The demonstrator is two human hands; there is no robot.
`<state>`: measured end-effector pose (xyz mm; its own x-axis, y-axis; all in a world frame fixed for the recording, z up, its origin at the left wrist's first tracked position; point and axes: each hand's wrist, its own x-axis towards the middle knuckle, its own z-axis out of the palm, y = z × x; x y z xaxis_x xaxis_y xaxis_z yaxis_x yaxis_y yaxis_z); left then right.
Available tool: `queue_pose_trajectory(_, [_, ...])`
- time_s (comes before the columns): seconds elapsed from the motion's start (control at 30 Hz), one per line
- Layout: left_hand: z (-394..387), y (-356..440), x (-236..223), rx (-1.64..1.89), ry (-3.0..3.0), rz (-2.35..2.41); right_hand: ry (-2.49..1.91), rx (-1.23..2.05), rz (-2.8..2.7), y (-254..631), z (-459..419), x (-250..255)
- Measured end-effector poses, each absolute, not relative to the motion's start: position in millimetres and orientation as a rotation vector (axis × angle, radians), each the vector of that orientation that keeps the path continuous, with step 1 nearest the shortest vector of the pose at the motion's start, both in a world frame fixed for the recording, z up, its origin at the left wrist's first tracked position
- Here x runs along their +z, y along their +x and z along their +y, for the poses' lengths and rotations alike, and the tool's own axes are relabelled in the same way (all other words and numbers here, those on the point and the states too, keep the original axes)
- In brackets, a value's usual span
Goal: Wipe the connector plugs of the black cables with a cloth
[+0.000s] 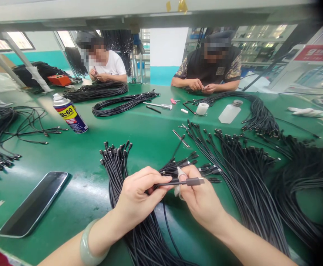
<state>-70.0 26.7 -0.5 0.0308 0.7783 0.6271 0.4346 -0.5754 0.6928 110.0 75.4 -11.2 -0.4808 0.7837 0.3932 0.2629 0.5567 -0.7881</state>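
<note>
Hands close together over the near middle of the green table (86, 155). Left hand (143, 188): thumb and forefinger pinched on a black cable (178, 182) just behind its connector (194, 181), which points right. Right hand (202, 201): fingers curled around the connector's underside, pale wrap (180, 173) by the fingertips; gripping or merely supporting, cannot tell. Forearms angle inward from the near edge, knuckles up on the left. Cable bundle (114, 166) runs beneath the left hand.

Judgement: pinch close behind the connector for a steady end; fingers best off the metal tip (202, 181); turn by small thumb rolls, slack loose, so neighbouring cables aren't dragged.
</note>
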Motion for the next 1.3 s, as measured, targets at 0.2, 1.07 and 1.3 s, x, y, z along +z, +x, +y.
queue_pose_trajectory(0.2, [27.7, -70.7, 2.1, 1.548, 1.824, 1.33, -0.89, 1.036, -1.698, 106.8, 73.6, -7.3])
queue_pose_trajectory(1.07, [29.8, -72.9, -2.6, 1.578, 1.889, 1.225, -0.831, 1.345, -1.789, 109.7, 75.2, -11.9])
queue_pose_trajectory(1.3, [32.7, -73.4, -0.8, 1.589, 1.695, 1.329, -0.815, 1.475, -1.578, 107.8, 76.0, -14.7])
